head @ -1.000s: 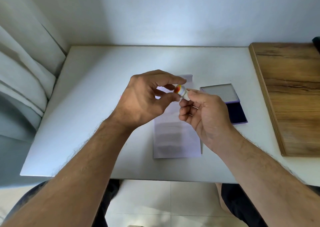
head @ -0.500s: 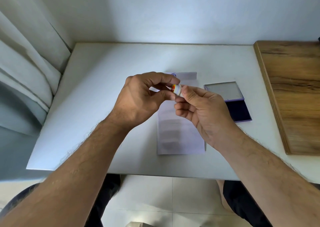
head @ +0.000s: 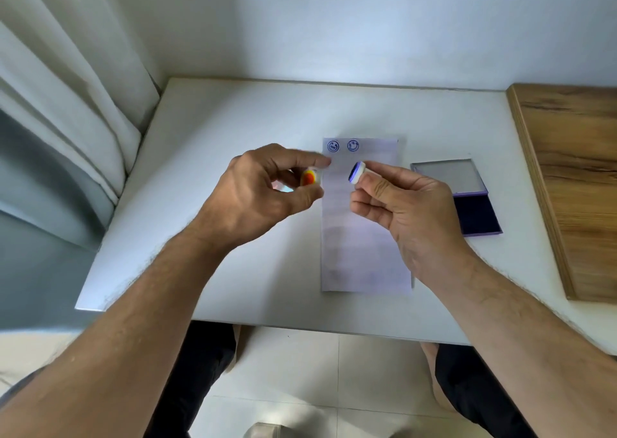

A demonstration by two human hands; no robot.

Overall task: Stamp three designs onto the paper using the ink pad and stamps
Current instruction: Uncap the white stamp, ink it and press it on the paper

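A narrow white paper [head: 364, 237] lies on the white table [head: 233, 130], with two blue round face prints [head: 343, 145] at its top edge. My right hand [head: 400, 207] holds a small white stamp [head: 356, 172] above the paper, its blue inked face turned to the left. My left hand [head: 260, 194] pinches an orange and yellow stamp cap [head: 310, 178] just left of the paper. The purple ink pad [head: 477, 215] lies open to the right of the paper, its lid [head: 447, 175] folded back.
A wooden board [head: 574, 184] covers the table's right side. White curtains [head: 60, 97] hang at the left, and a white wall [head: 367, 20] stands behind the table. My knees show under the table's front edge. A small pinkish object sits hidden under my left hand.
My hands held the stamp and cap together; now they have pulled apart, the cap going left and the stamp staying in my right hand. The two prints on the paper have come into view.
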